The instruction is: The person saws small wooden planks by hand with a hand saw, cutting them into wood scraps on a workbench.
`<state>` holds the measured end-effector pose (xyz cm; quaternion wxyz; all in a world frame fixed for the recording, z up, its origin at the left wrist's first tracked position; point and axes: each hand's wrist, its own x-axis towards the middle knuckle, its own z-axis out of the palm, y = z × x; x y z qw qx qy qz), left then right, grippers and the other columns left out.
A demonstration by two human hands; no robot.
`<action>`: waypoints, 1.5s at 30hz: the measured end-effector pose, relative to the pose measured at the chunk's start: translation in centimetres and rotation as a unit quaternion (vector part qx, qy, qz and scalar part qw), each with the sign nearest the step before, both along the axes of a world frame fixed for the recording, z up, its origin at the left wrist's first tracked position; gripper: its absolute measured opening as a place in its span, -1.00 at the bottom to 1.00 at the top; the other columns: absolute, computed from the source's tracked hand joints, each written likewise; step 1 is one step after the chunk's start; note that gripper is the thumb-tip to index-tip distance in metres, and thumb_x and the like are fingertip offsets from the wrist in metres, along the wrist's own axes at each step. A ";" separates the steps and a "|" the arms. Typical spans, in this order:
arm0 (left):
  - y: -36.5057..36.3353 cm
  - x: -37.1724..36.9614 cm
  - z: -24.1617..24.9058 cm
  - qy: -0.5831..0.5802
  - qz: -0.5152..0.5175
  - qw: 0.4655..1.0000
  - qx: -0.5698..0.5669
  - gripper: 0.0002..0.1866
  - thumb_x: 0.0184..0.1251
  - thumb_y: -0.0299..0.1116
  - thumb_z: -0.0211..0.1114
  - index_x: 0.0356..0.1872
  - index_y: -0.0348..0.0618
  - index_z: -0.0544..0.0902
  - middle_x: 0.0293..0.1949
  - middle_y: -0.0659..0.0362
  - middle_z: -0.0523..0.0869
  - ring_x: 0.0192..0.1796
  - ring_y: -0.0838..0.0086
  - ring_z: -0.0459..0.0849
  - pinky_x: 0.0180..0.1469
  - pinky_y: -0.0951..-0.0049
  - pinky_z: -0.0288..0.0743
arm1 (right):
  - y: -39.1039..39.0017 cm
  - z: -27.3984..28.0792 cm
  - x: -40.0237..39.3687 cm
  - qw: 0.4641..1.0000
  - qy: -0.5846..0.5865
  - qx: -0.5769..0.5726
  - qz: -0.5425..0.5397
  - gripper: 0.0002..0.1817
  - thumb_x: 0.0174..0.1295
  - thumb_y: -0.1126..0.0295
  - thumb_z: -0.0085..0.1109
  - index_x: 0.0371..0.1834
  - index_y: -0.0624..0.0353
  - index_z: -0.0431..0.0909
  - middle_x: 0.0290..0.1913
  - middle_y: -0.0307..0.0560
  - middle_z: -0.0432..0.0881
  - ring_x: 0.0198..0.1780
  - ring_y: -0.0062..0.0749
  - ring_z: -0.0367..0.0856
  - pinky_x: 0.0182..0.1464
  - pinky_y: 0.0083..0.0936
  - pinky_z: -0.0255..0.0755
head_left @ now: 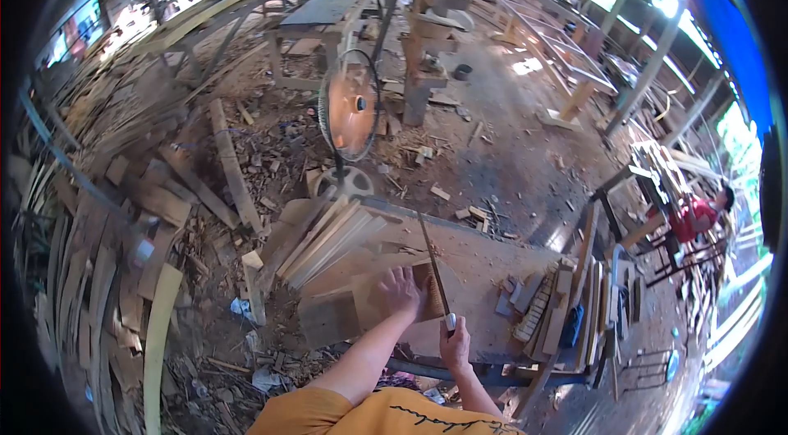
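My left hand (400, 288) lies flat, fingers spread, on a flat wooden board (369, 304) on the workbench (484, 258). My right hand (454, 342) grips the handle end of a long thin metal tool (432, 263), which looks like a file or saw blade. The blade runs away from me across a small brown piece (428, 291) beside my left hand. A stack of thin wooden slats (328, 242) leans on the bench just left of the board.
A standing fan (350, 115) faces the bench. Small wood offcuts (546, 308) pile at the bench's right end. Planks and scrap (123, 213) cover the ground at left. A person in red (694, 217) sits at far right. Further workbenches (328, 8) stand behind.
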<state>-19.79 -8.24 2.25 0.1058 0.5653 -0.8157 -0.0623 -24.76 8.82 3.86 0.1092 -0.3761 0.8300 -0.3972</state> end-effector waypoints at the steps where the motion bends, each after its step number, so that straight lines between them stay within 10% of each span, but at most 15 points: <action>1: 0.0 0.0 0.2 0.003 -0.006 1.000 0.018 -0.24 0.34 0.37 -0.07 0.25 -0.07 0.50 0.25 0.07 0.48 0.39 0.10 0.29 0.25 -0.19 0.17 | 0.0 0.1 0.0 1.000 -0.001 -0.010 0.002 -0.75 0.33 0.31 0.19 -0.13 0.24 0.40 -0.34 0.31 0.55 -0.26 0.35 0.55 -0.27 0.02 0.42; 31: -0.1 -0.6 -0.7 -0.006 -0.022 1.000 -0.006 -0.29 0.36 0.27 0.01 0.29 -0.09 0.48 0.24 -0.03 0.50 0.42 0.06 0.26 0.37 -0.18 0.04 | 0.0 0.1 -0.9 1.000 0.000 -0.010 0.009 -0.72 0.30 0.33 0.22 -0.19 0.26 0.34 -0.34 0.32 0.54 -0.25 0.36 0.54 -0.26 0.05 0.41; 37: -1.9 -3.2 -2.4 0.060 -0.018 0.991 -0.120 -0.68 0.42 -0.03 0.11 -0.31 0.00 0.69 -0.23 0.13 0.69 -0.07 0.19 0.60 0.03 0.04 0.31 | 0.0 1.3 -1.0 1.000 0.007 0.012 0.022 -0.72 0.30 0.33 0.21 -0.16 0.28 0.35 -0.35 0.33 0.55 -0.26 0.36 0.55 -0.26 0.06 0.40; 45: -3.1 -5.1 -2.8 0.022 0.032 0.999 0.033 -0.39 0.56 0.06 -0.22 -0.30 -0.04 0.78 -0.17 0.10 0.77 0.02 0.20 0.62 0.22 0.05 0.12 | -0.5 1.8 -1.2 0.997 -0.042 0.058 0.006 -0.71 0.31 0.32 0.20 -0.16 0.31 0.36 -0.36 0.36 0.56 -0.27 0.36 0.56 -0.28 0.07 0.41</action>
